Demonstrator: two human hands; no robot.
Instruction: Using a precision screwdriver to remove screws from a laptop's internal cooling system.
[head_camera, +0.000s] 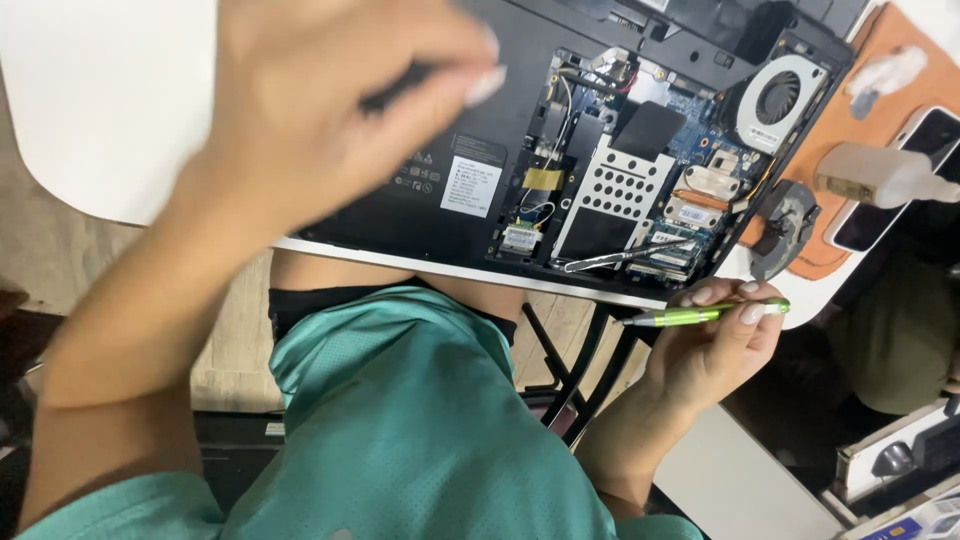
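Note:
An open black laptop lies bottom up on the white table, with its circuit board, metal bracket and round fan exposed. My left hand is raised over the laptop's left part. It is blurred, with the fingers drawn together, and I cannot tell whether it holds anything. My right hand is at the table's near edge, below the laptop's right corner, gripping a slim green screwdriver with its tip pointing left. Metal tweezers rest on the board near that corner.
To the right of the laptop is an orange mat carrying a phone and a white squeeze bottle. A dark round part sits at the mat's near edge. My lap in green cloth is below the table.

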